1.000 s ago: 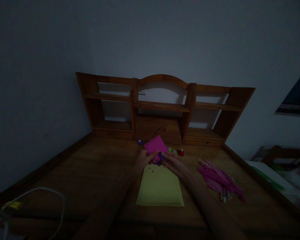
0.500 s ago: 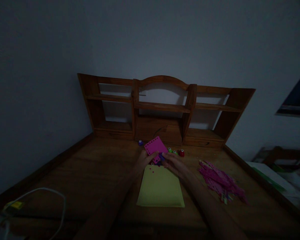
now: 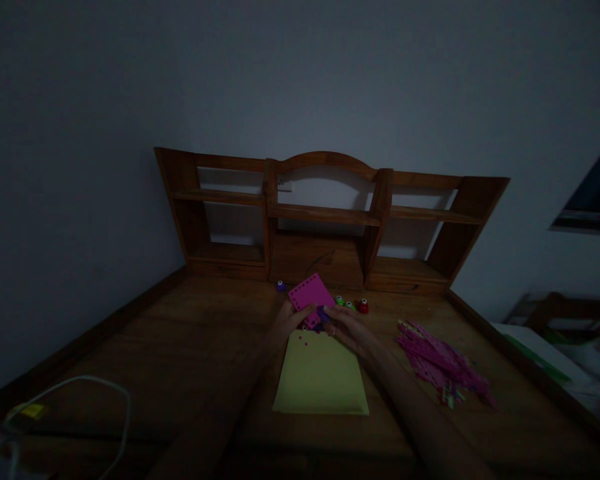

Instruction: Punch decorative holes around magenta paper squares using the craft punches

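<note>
My left hand (image 3: 286, 323) is closed on a pink sheet of paper (image 3: 310, 291), which is tilted and has a row of holes along its edges. In my right hand (image 3: 347, 323) is a small purple paper punch (image 3: 323, 312), pressed at the paper's lower right edge. The fingers partly hide the punch. Below both hands lies a stack of yellow paper (image 3: 323, 377) with a few tiny pink dots near its top edge.
Behind the hands stand more small punches: a purple one (image 3: 281, 286), green ones (image 3: 339, 301) and a red one (image 3: 363, 306). Punched pink paper strips (image 3: 437, 357) are heaped at right. A wooden shelf (image 3: 325, 213) backs the desk; a white cable (image 3: 90, 379) curves at lower left.
</note>
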`<action>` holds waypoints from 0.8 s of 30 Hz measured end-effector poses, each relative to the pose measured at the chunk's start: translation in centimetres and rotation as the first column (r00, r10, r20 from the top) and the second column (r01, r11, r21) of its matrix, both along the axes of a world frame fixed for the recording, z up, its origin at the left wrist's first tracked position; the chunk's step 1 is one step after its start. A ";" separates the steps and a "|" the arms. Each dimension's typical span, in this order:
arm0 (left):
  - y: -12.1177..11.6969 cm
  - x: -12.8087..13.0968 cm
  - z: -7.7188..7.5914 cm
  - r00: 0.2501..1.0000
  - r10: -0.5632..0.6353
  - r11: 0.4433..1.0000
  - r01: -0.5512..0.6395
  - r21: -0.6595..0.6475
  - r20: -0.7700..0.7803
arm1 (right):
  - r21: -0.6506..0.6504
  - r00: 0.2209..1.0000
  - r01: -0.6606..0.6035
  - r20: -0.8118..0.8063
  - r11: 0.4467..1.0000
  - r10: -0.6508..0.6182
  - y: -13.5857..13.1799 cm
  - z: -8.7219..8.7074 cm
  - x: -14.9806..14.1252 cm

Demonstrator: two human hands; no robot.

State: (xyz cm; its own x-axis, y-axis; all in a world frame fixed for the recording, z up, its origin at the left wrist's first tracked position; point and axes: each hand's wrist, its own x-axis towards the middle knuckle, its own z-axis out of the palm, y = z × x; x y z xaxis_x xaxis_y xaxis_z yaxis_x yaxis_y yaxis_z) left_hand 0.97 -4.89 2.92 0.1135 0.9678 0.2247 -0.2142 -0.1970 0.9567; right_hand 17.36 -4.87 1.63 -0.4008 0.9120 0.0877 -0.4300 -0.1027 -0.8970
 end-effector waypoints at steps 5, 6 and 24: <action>0.1 -0.1 0.0 1.000 -0.013 1.000 0.012 -0.010 -0.019 | -0.024 1.000 0.027 0.010 0.999 -0.026 0.2 -0.6 0.0; 0.3 -0.2 -0.2 1.000 -0.016 1.000 0.016 -0.005 -0.019 | -0.027 0.999 0.040 0.007 0.999 -0.040 0.2 -0.7 0.0; 1.4 -0.8 -0.8 0.992 -0.118 0.993 0.116 -0.029 -0.047 | -0.041 0.998 0.037 0.042 0.998 -0.035 0.4 -0.7 0.0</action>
State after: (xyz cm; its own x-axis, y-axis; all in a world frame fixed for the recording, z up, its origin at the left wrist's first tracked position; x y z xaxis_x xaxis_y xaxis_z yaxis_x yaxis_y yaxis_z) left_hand 0.18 -3.53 2.13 0.2364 0.9527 0.1910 -0.1874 -0.1482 0.9710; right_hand 17.37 -4.48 0.95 -0.3704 0.9283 0.0331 -0.3964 -0.1258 -0.9094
